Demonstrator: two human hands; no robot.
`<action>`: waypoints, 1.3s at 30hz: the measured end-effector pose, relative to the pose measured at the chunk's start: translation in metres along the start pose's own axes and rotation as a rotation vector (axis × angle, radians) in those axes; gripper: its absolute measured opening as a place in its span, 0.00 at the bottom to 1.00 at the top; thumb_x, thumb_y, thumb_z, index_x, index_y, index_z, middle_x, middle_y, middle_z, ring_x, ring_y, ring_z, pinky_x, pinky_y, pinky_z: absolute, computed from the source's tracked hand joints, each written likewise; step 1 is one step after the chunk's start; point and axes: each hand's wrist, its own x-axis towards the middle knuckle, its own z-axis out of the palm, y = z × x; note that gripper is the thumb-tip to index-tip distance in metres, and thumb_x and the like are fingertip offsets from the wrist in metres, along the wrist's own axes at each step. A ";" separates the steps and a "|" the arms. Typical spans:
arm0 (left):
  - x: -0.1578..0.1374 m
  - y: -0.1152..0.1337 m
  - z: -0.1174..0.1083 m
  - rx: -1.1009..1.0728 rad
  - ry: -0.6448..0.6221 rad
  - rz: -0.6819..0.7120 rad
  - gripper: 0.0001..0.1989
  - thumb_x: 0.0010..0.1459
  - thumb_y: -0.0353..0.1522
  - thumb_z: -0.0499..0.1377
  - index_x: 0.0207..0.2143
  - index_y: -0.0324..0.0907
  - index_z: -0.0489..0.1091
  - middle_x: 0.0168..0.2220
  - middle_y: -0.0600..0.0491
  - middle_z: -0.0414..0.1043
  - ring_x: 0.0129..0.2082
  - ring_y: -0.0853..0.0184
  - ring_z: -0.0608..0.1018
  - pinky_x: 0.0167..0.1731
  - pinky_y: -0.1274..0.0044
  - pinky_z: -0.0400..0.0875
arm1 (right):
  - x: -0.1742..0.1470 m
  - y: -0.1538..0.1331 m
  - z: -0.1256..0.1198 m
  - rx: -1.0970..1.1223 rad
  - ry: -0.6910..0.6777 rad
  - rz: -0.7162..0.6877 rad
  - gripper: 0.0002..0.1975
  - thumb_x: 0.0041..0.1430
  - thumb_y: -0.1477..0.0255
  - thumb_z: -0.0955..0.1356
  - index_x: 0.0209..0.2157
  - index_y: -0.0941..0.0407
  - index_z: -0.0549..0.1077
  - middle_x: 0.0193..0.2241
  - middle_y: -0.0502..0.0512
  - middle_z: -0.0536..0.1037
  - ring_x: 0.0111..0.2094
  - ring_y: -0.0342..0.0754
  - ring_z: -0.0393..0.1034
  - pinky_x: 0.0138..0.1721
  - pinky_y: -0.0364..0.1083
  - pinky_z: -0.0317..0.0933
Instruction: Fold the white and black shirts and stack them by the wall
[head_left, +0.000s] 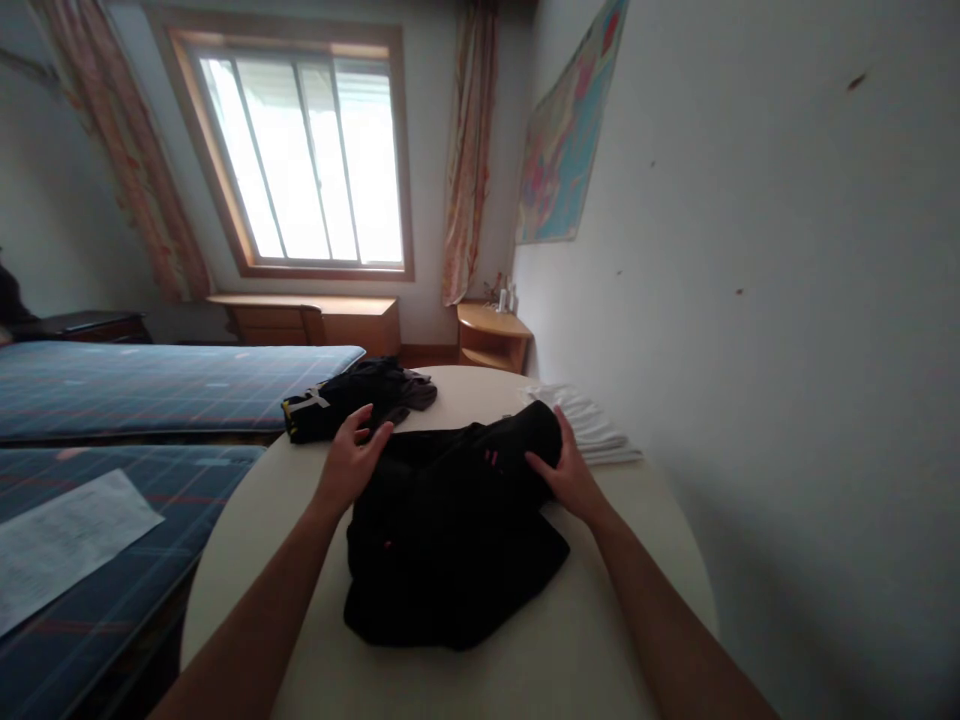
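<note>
One black garment (pixel 457 530) with small pinkish marks, bunched on the round pale table (pixel 247 580), middle, in front of the person. Right hand (pixel 566 470) holds its upper right end, thumb in front, fingers around the edge. Left hand (pixel 352 460) at upper left edge, fingers part-curled; can't tell if it grips cloth. Dark clothes pile (pixel 367 395) just beyond left hand, at the table's far left. White folded cloth (pixel 596 430) by right hand, near the wall. Farther out: plaid mattresses (pixel 180 375) left, paper sheet (pixel 75 540) on the nearer; window (pixel 307 160) ahead; wall map (pixel 570 140) right.
</note>
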 end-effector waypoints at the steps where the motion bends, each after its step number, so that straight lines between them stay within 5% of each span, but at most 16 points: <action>1: -0.005 0.000 0.005 0.075 -0.094 0.041 0.35 0.53 0.47 0.60 0.60 0.41 0.63 0.60 0.41 0.65 0.53 0.55 0.74 0.53 0.66 0.67 | -0.002 0.002 0.001 -0.058 -0.037 -0.017 0.48 0.55 0.62 0.71 0.69 0.50 0.40 0.67 0.60 0.53 0.66 0.54 0.52 0.65 0.60 0.48; 3: -0.016 -0.002 0.014 0.250 -0.274 0.096 0.39 0.50 0.46 0.62 0.62 0.41 0.61 0.62 0.40 0.62 0.58 0.51 0.69 0.57 0.63 0.63 | -0.006 0.004 0.002 -0.156 -0.111 -0.031 0.48 0.55 0.64 0.71 0.69 0.50 0.41 0.68 0.60 0.52 0.67 0.55 0.49 0.66 0.60 0.44; 6: -0.026 -0.007 0.019 0.463 -0.473 0.094 0.40 0.48 0.41 0.63 0.64 0.40 0.60 0.58 0.39 0.69 0.58 0.49 0.70 0.56 0.63 0.63 | -0.010 0.000 0.000 -0.281 -0.272 -0.016 0.41 0.53 0.66 0.71 0.67 0.52 0.53 0.63 0.61 0.63 0.62 0.57 0.60 0.63 0.59 0.52; 12: -0.026 -0.001 0.013 0.497 -0.569 0.059 0.22 0.52 0.36 0.59 0.51 0.48 0.74 0.48 0.46 0.77 0.48 0.53 0.78 0.46 0.69 0.69 | -0.010 -0.019 -0.004 -0.380 -0.416 0.020 0.23 0.48 0.75 0.70 0.49 0.51 0.75 0.43 0.55 0.80 0.45 0.54 0.74 0.50 0.52 0.65; 15: -0.018 0.004 0.009 0.459 -0.461 0.035 0.17 0.54 0.36 0.56 0.44 0.43 0.76 0.43 0.45 0.79 0.44 0.54 0.79 0.44 0.70 0.70 | -0.007 -0.023 -0.009 -0.383 -0.384 0.005 0.20 0.48 0.77 0.68 0.44 0.50 0.77 0.40 0.51 0.80 0.43 0.53 0.74 0.49 0.51 0.64; 20: 0.001 0.005 -0.003 0.308 0.071 0.008 0.19 0.56 0.36 0.54 0.46 0.39 0.74 0.43 0.44 0.77 0.45 0.54 0.78 0.48 0.68 0.70 | 0.000 -0.019 -0.013 -0.402 0.024 -0.063 0.17 0.58 0.71 0.64 0.49 0.52 0.75 0.48 0.57 0.77 0.51 0.57 0.70 0.56 0.58 0.60; 22: 0.005 0.000 -0.005 0.264 0.187 0.038 0.20 0.57 0.37 0.53 0.49 0.37 0.72 0.47 0.43 0.75 0.49 0.55 0.76 0.53 0.67 0.67 | 0.001 -0.015 -0.011 -0.381 0.100 -0.135 0.20 0.61 0.70 0.63 0.54 0.52 0.72 0.56 0.59 0.70 0.59 0.56 0.63 0.62 0.58 0.55; 27: -0.001 -0.019 0.010 0.317 -0.040 0.074 0.31 0.56 0.40 0.57 0.59 0.34 0.63 0.57 0.38 0.66 0.58 0.53 0.70 0.59 0.65 0.62 | -0.004 -0.003 -0.003 -0.438 -0.052 -0.092 0.29 0.57 0.63 0.68 0.60 0.51 0.66 0.66 0.60 0.55 0.67 0.58 0.48 0.66 0.58 0.47; 31: -0.012 -0.026 0.018 0.401 -0.228 0.103 0.40 0.51 0.41 0.62 0.64 0.37 0.56 0.62 0.39 0.60 0.62 0.52 0.66 0.61 0.64 0.60 | -0.011 0.002 -0.001 -0.541 -0.218 -0.006 0.27 0.55 0.57 0.70 0.55 0.51 0.73 0.55 0.61 0.71 0.57 0.60 0.65 0.58 0.57 0.58; 35: -0.013 -0.017 0.012 0.453 -0.387 0.063 0.30 0.54 0.32 0.59 0.60 0.41 0.62 0.52 0.43 0.73 0.52 0.54 0.76 0.52 0.67 0.68 | -0.013 -0.001 -0.003 -0.633 -0.334 0.032 0.23 0.52 0.60 0.73 0.50 0.50 0.76 0.44 0.58 0.79 0.47 0.57 0.73 0.49 0.52 0.64; 39: -0.004 -0.006 0.003 0.379 -0.251 0.060 0.20 0.55 0.30 0.58 0.51 0.44 0.71 0.45 0.48 0.78 0.46 0.57 0.79 0.47 0.70 0.70 | -0.008 -0.009 -0.004 -0.686 -0.294 0.087 0.15 0.54 0.71 0.70 0.45 0.52 0.78 0.40 0.56 0.80 0.44 0.54 0.74 0.48 0.50 0.64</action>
